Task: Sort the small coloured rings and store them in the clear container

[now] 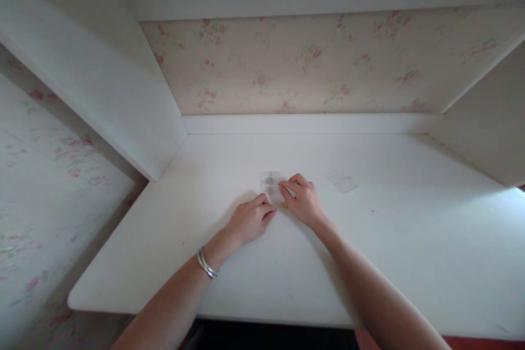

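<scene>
A small clear plastic sleeve (pixel 265 176) lies on the white desk, with a grey round shape and a fainter brownish one showing in it. My right hand (pixel 302 200) is over the sleeve's right side, its thumb and forefinger pinched together. What they hold, if anything, is too small to make out. Curled at the sleeve's lower left is my left hand (pixel 251 220), fingers closed and tips near the sleeve's bottom edge; whatever is in them is hidden. A tiny yellow item (pixel 284 205) sits just under my right hand. A silver bracelet (pixel 206 263) circles my left wrist.
Another flat, clear plastic piece (pixel 343 181) lies to the right of my right hand. Small dark specks mark the desk (pixel 394 262). A white upright panel (pixel 94 65) bounds the left side, and flowered wallpaper (pixel 295 65) covers the back wall above a low ledge.
</scene>
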